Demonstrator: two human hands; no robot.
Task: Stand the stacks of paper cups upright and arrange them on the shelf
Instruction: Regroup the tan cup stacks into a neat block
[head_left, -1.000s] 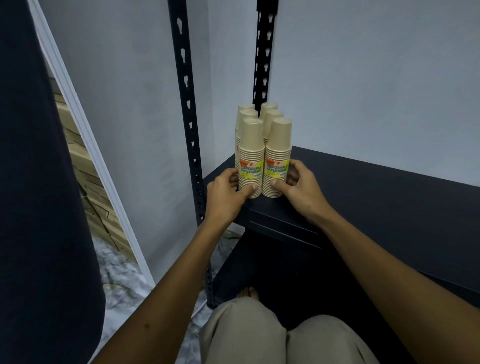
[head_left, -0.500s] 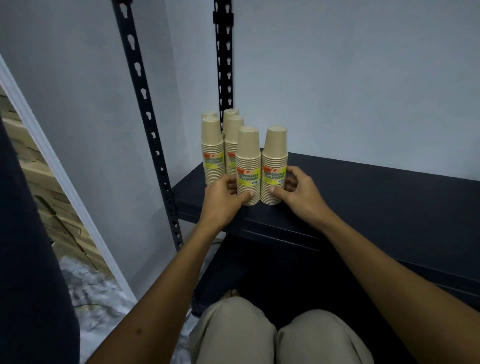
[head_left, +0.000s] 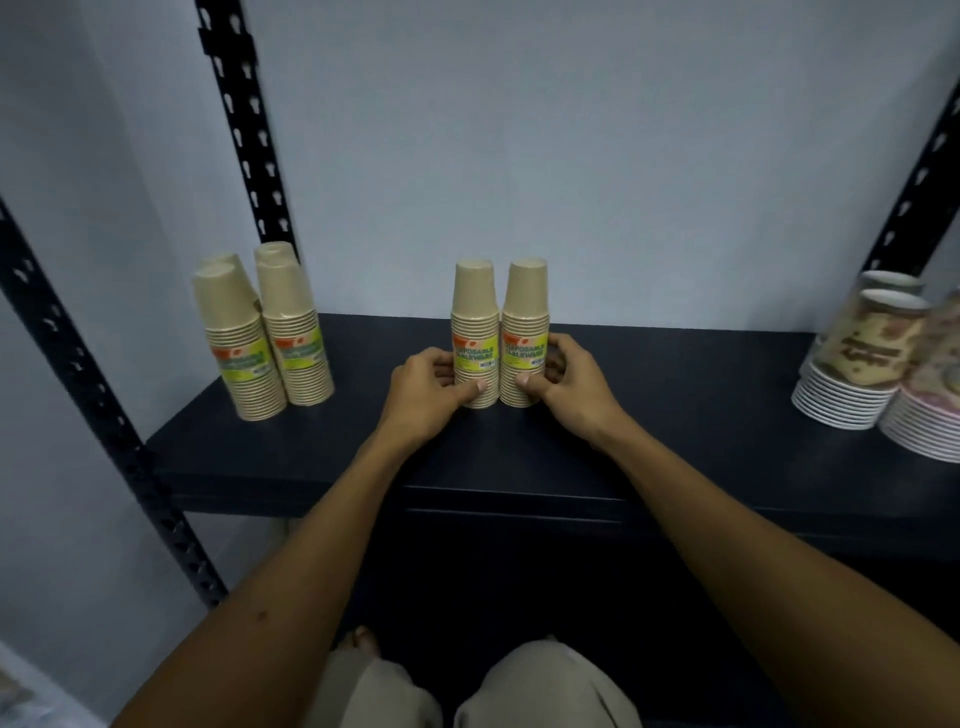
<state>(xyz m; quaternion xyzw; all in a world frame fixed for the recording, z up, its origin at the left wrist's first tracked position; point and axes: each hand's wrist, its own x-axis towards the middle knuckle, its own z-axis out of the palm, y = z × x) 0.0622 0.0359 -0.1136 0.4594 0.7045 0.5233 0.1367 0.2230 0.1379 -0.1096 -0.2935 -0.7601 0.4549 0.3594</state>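
Both bare forearms reach forward from the bottom corners and converge toward the middle. The left hand (head_left: 423, 392) curls inward, its thumb pointing right across the front of what it holds and its fingers wrapped round the far side, closed in a firm grip. The right hand (head_left: 571, 387) mirrors it, thumb pointing left, fingers bent round the opposite side. The two thumbs lie near each other, not touching. Both wrists are straight. Bent knees in light trousers show below.
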